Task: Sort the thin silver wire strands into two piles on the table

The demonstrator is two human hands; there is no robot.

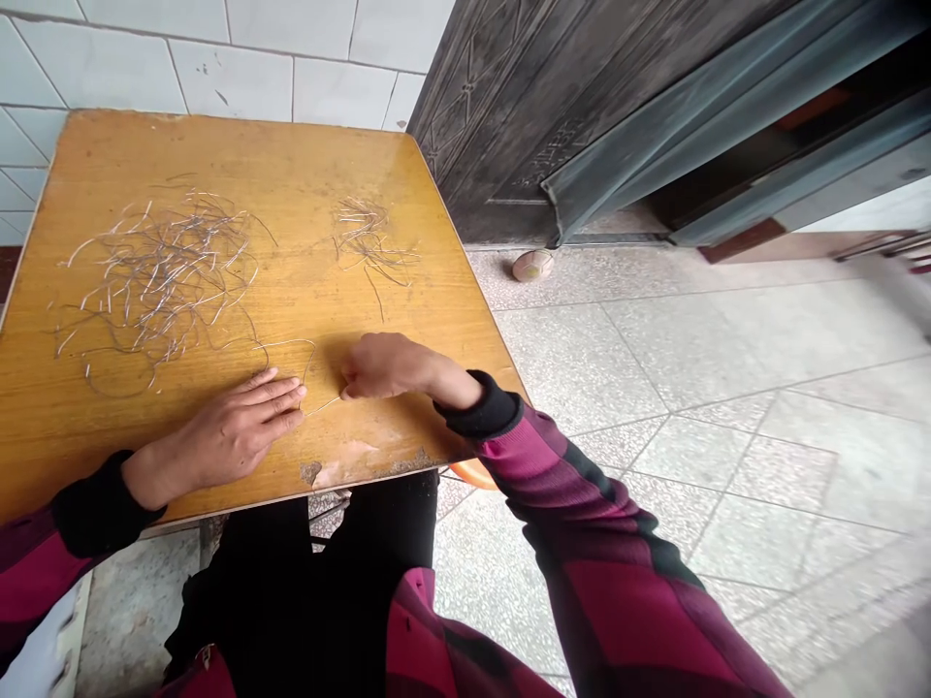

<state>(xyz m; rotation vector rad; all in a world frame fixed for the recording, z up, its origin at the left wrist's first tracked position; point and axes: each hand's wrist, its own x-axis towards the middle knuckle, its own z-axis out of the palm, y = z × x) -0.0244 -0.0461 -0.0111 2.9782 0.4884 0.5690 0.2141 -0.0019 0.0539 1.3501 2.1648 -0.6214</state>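
1. Pinching a thin silver wire [324, 405], the right hand [385, 368] is above the near part of the yellow wooden surface [291, 165]. Its fingers [356, 373] are closed together and seem to hold the wire end, but this small contact is not fully clear.
2. The left hand [233, 431] lies flat on the surface. Its fingers [280, 399] are stretched out, a little apart, and hold nothing. Their tips are just beside the wire.
3. From between the two hands, the wire goes up in a loose curve and reaches toward a large tangled heap of wire pieces [160, 281] on the left side of the surface.
4. A smaller tangled heap of wire pieces [368, 237] lies well apart from the large one, nearer the far edge.
5. The near edge of the surface has a patch of peeled veneer [349, 465].
6. Both arms wear a magenta and black checked sleeve [582, 514] with a black cuff [480, 407].
7. Past the surface are a white tile wall [233, 58] and a dark metal door [495, 116]. A small worn ball [532, 265] rests on the stone tile floor [655, 436] near the door.
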